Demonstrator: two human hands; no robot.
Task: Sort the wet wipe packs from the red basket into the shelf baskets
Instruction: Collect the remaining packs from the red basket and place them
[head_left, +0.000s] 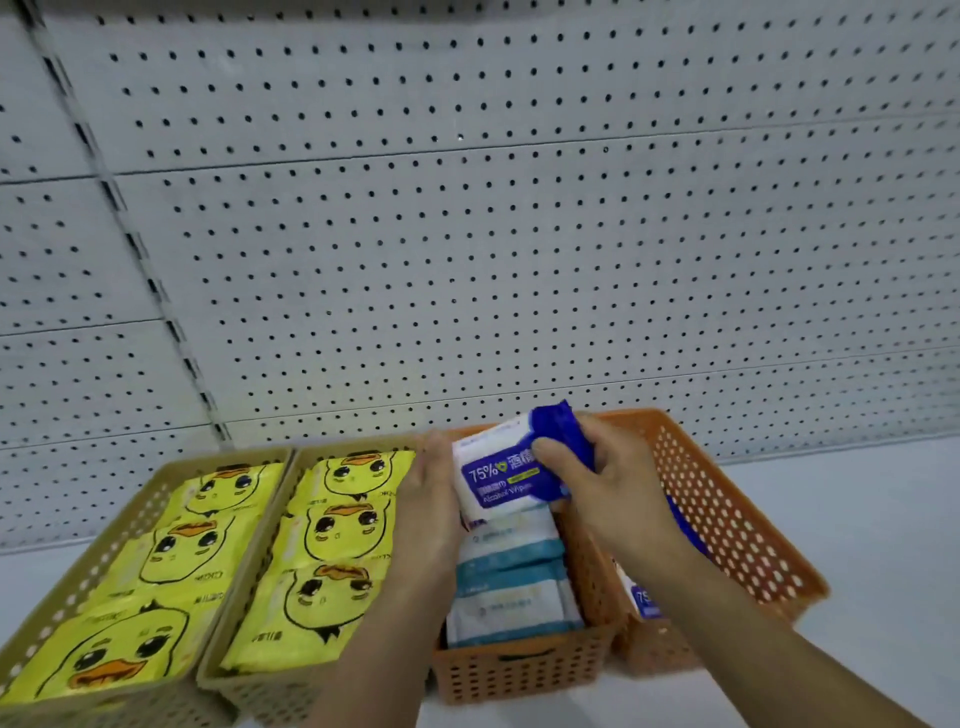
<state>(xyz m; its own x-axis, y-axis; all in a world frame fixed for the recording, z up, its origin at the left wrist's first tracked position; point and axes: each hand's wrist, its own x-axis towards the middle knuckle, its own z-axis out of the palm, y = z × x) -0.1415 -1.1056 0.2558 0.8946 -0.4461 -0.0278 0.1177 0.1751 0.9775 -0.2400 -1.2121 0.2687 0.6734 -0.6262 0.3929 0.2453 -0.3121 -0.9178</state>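
Blue-and-white wipe pack (496, 480), marked "75%" and "Alcohol Wipes", raised over pale packs in orange basket (519, 670). Right hand (613, 499) curled round its blue end, thumb on front; left hand (434, 499) against left edge, grip unclear. Yellow duck packs (332, 525) leftward.

The right hand (608, 493) is covering part of the label on the blue wipe pack (496, 480), and its forearm is hiding most of a second blue pack (640, 597). The leftmost basket (93, 561) is being cropped.
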